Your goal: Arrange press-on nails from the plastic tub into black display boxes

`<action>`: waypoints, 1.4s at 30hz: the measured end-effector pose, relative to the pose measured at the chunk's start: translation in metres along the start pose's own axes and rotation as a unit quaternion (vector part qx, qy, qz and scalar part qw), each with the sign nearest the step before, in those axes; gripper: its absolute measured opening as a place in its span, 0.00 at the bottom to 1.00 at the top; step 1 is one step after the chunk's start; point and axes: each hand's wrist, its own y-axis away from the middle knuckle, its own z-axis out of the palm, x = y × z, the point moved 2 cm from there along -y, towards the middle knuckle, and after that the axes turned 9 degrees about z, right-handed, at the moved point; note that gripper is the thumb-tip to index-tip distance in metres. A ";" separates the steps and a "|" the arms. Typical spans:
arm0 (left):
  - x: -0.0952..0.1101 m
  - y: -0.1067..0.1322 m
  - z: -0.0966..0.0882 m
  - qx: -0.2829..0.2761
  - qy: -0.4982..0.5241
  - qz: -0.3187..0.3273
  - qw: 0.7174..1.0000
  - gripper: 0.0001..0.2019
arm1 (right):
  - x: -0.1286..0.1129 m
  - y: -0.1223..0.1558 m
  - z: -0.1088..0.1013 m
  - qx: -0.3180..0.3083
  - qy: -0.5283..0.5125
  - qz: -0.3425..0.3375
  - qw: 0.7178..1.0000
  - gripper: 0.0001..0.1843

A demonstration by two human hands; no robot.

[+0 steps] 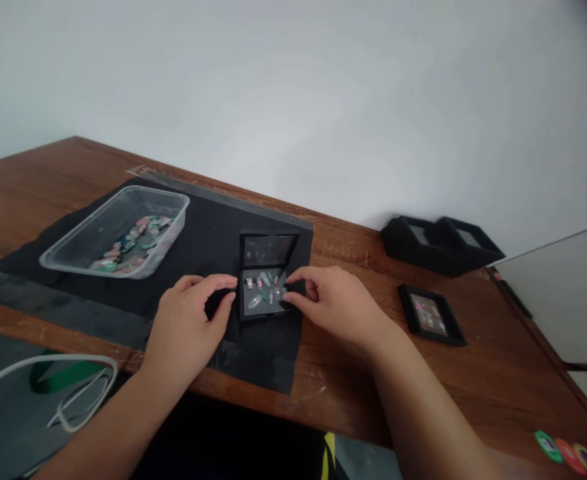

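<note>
A small black hinged box point(269, 316) stands with its lid point(269, 251) raised, and several press-on nails in pale, pink and green tones lie on its grey insert point(247, 307). At the box's left edge, my left hand point(193, 320) has thumb and index fingertip brought together in a pinch; whatever is between them is too small to make out. My right hand point(333, 300) reaches over the right edge, its thumb and index finger closing around a small nail point(284, 291) at the insert's side. The remaining right fingers are curled in.
A clear plastic tub point(68, 257) holding several loose nails sits on a black mat point(208, 220) at left. To the right are a closed black box point(429, 313) and black stacked boxes point(443, 247). Coloured round pieces point(568, 455) lie near the right corner; a white cable point(73, 357) hangs below the desk.
</note>
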 end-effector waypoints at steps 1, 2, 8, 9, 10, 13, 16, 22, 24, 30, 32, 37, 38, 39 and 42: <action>0.000 0.000 -0.001 0.004 0.007 0.002 1.000 0.10 | 0.000 0.000 0.000 -0.001 -0.012 0.000 1.000 0.09; 0.001 0.000 -0.002 0.010 0.013 0.003 1.000 0.10 | 0.000 0.000 0.000 -0.001 -0.021 0.000 1.000 0.09; 0.001 0.000 -0.004 0.030 0.031 -0.022 0.999 0.11 | 0.001 -0.003 0.002 0.026 -0.023 -0.003 0.999 0.10; 0.001 0.000 -0.004 0.028 0.033 -0.022 0.999 0.11 | 0.001 -0.004 0.002 0.030 -0.023 -0.006 0.999 0.10; 0.001 0.001 -0.003 0.033 0.037 -0.023 0.998 0.10 | 0.001 -0.004 0.002 0.033 -0.023 -0.008 0.999 0.10; 0.005 0.004 -0.005 0.090 0.056 -0.028 0.994 0.08 | 0.001 -0.004 0.001 0.045 -0.023 -0.012 0.999 0.11; 0.010 0.007 -0.017 0.214 0.084 -0.035 0.973 0.04 | 0.001 -0.005 0.000 0.061 -0.017 -0.014 0.998 0.11; 0.005 -0.002 -0.056 0.359 0.099 -0.044 0.927 0.11 | 0.000 -0.004 0.002 0.078 -0.007 -0.054 0.996 0.09; -0.004 -0.007 -0.066 0.372 0.020 -0.039 0.927 0.12 | 0.000 -0.005 0.003 0.082 -0.009 -0.062 0.995 0.09; -0.050 -0.019 -0.084 0.337 -0.161 -0.057 0.926 0.12 | 0.000 -0.005 0.006 0.104 0.010 -0.079 0.991 0.10; -0.056 -0.020 -0.083 0.251 -0.185 -0.058 0.948 0.17 | 0.000 -0.005 0.005 0.129 0.019 -0.090 0.987 0.11; -0.027 -0.016 -0.058 0.191 -0.139 0.036 0.971 0.18 | 0.003 -0.006 0.005 0.240 -0.025 -0.112 0.964 0.13; -0.018 -0.016 -0.049 0.185 -0.119 0.055 0.974 0.18 | 0.004 -0.007 0.006 0.266 -0.044 -0.116 0.956 0.13; -0.010 -0.017 -0.041 0.194 -0.104 0.065 0.973 0.16 | 0.005 -0.009 0.007 0.289 -0.063 -0.123 0.947 0.13; 0.013 -0.023 -0.019 0.124 -0.073 0.090 0.986 0.20 | 0.009 -0.015 0.014 0.342 -0.116 -0.144 0.921 0.15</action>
